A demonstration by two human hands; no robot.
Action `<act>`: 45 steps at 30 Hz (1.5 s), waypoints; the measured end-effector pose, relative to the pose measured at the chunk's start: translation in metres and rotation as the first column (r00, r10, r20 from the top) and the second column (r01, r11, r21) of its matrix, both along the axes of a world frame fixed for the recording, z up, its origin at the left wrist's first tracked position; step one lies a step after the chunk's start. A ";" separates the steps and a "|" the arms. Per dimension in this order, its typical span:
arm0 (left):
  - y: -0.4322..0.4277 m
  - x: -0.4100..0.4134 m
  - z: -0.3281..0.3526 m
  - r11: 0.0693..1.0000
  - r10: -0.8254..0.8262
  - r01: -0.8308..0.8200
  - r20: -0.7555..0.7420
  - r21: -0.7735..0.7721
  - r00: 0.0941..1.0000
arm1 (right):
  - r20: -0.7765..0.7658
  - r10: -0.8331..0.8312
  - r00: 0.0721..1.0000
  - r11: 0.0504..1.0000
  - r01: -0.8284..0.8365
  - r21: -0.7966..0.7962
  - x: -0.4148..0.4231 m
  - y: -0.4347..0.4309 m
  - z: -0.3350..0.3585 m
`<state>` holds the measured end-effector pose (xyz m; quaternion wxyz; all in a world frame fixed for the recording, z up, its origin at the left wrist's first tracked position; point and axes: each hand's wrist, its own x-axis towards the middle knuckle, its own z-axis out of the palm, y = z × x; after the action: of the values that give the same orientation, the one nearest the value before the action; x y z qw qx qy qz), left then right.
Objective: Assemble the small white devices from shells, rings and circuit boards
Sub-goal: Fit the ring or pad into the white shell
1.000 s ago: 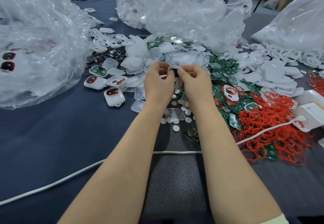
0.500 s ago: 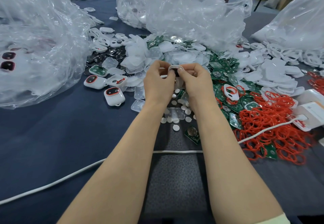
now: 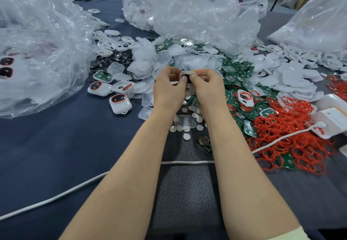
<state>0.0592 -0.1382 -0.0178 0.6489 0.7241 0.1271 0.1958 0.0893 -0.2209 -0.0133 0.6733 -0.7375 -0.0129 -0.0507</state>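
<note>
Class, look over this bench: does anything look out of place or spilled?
One green circuit board lies alone, apart from the main board pile, near scattered white discs. A white cable crosses the work area.

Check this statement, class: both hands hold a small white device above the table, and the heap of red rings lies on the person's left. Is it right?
No. The head view shows the heap of red rings on the person's right, not left. The rest stands: the left hand and right hand both hold the small white device above the table.
</note>
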 end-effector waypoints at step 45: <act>0.003 0.001 -0.001 0.985 0.051 -0.051 -0.008 -0.167 0.999 | 0.176 0.053 0.983 0.980 -0.018 -0.197 -0.004 0.003 -0.001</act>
<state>0.0606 -0.1349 -0.0189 0.7020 0.6640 0.1628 0.1996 0.0852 -0.2180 -0.0141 0.5946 -0.7920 -0.0918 -0.1036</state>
